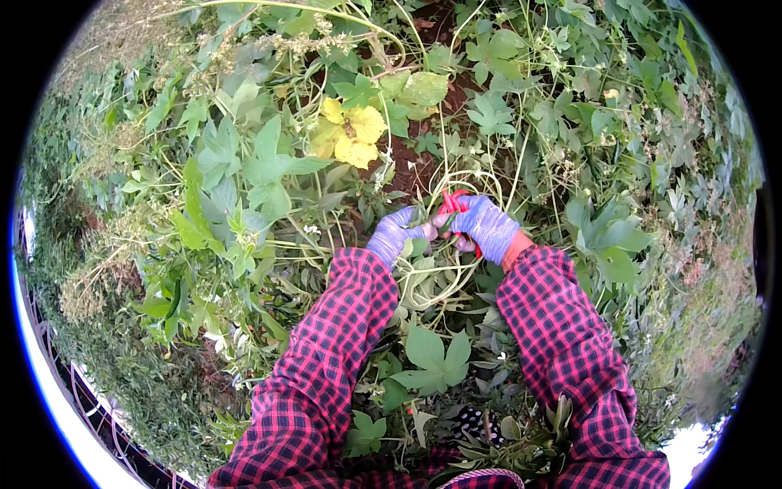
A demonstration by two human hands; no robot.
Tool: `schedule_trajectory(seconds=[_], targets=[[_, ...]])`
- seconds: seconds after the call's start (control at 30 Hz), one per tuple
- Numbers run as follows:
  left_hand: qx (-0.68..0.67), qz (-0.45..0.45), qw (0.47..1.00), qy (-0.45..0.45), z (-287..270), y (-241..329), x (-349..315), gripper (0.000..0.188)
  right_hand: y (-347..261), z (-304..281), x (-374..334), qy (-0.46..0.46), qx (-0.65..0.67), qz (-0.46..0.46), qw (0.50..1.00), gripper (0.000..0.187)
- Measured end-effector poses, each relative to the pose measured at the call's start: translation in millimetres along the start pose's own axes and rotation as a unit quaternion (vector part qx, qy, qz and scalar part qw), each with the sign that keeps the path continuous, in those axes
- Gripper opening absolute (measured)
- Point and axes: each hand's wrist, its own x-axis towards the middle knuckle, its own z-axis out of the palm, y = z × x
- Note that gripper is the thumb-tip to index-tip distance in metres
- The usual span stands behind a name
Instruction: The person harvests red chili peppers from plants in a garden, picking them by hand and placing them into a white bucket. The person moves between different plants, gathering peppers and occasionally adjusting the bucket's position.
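Both hands meet in the middle of the view, in thin purple-blue gloves with bare fingertips. My right hand [482,224] is closed around several slim red chili peppers [454,202], whose ends stick out above and below its fingers. Close beside it, my left hand [397,232] is closed, its fingertips pinched near the chilies. A bit of green shows at those fingertips, too small to make out. Pale looping vine stems [436,285] curl around and under the hands.
Dense green foliage surrounds me, with a yellow leaf [356,132] ahead and a broad lobed leaf [432,359] nearer my body. Bare reddish soil [414,167] shows between stems. White-dotted dark fabric [476,425] and a braided cord edge [485,473] lie at the bottom.
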Motion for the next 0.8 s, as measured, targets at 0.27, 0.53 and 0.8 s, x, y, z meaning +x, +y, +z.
schedule_trajectory(seconds=[0.27, 0.53, 0.8], targets=[[-0.064, -0.072, 0.985, -0.141, -14, 5, 7, 0.028, 28, -13, 10, -0.084, 0.156, -0.011, 0.984, 0.02], [-0.153, 0.016, 0.984, -0.09, -17, 17, -9, 0.019, 21, -28, -20, -0.194, 0.28, -0.107, 0.934, 0.029], [0.338, 0.078, 0.929, 0.131, 31, 64, -1, 0.056, -31, -38, -76, -0.19, 0.347, -0.249, 0.884, 0.031]])
